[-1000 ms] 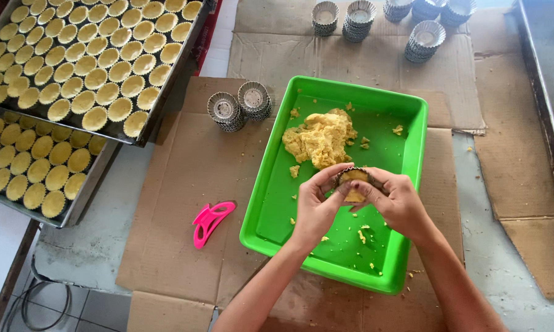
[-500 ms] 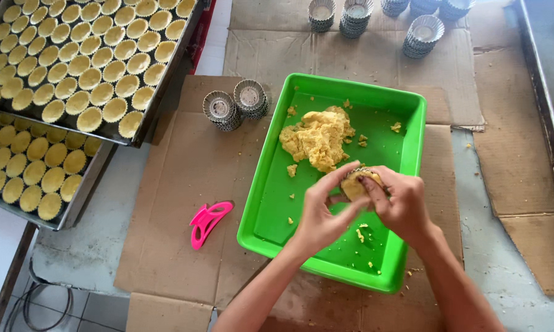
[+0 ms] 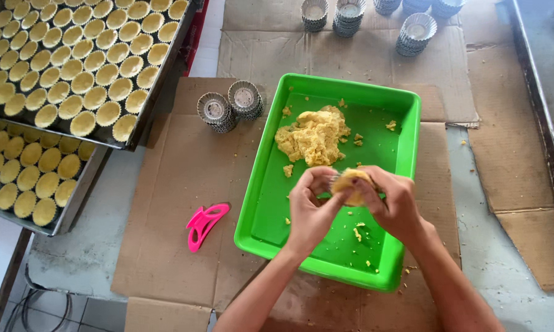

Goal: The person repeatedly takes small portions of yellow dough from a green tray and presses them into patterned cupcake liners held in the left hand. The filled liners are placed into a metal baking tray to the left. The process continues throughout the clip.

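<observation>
Both hands meet over the green plastic tray [image 3: 406, 132]. My left hand [image 3: 310, 212] and my right hand [image 3: 392, 206] together hold a small fluted metal tart mould filled with yellow dough [image 3: 349, 184], fingers pressing on the dough. A larger lump of yellow dough [image 3: 314, 136] lies in the far part of the tray, with crumbs scattered around it.
Two stacks of empty fluted moulds [image 3: 227, 107] stand left of the tray on cardboard [image 3: 172, 184]. A pink plastic scraper [image 3: 204, 224] lies near the tray's left corner. Two dark baking trays of filled tart shells [image 3: 74, 61] sit at the left. More mould stacks [image 3: 350, 13] are at the back.
Both hands have shifted slightly and kept working the dough into the mould; the left fingers have closed in around it. Nothing else moved.
</observation>
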